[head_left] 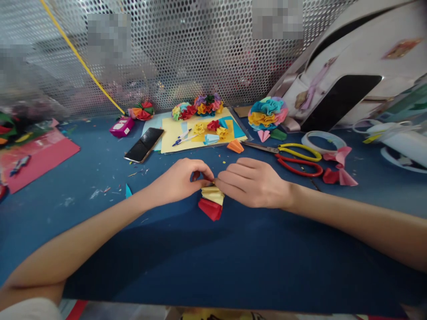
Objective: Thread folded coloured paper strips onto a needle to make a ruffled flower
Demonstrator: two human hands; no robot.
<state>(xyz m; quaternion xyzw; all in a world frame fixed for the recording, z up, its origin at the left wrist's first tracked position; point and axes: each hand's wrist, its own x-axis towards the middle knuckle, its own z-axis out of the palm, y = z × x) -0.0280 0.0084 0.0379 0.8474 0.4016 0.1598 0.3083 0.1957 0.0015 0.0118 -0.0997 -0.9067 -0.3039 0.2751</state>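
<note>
My left hand (178, 180) and my right hand (253, 182) meet at the middle of the blue mat (213, 258). Their fingertips pinch the top of a fan-folded paper piece (211, 202), striped yellow and red. The pinched end is hidden by my fingers, while the red folds hang free below. An orange paper fold (235, 146) lies just beyond my right hand, and the blades of the scissors (260, 147) lie to its right.
A yellow card (176, 140) with paper pieces lies at the back, near a black phone (144, 145) and paper flowers (267, 114). To the right are a tape roll (323, 141) and pink-red paper bows (339, 166). A pink sheet (43, 155) lies left; a perforated metal panel (187, 49) stands behind.
</note>
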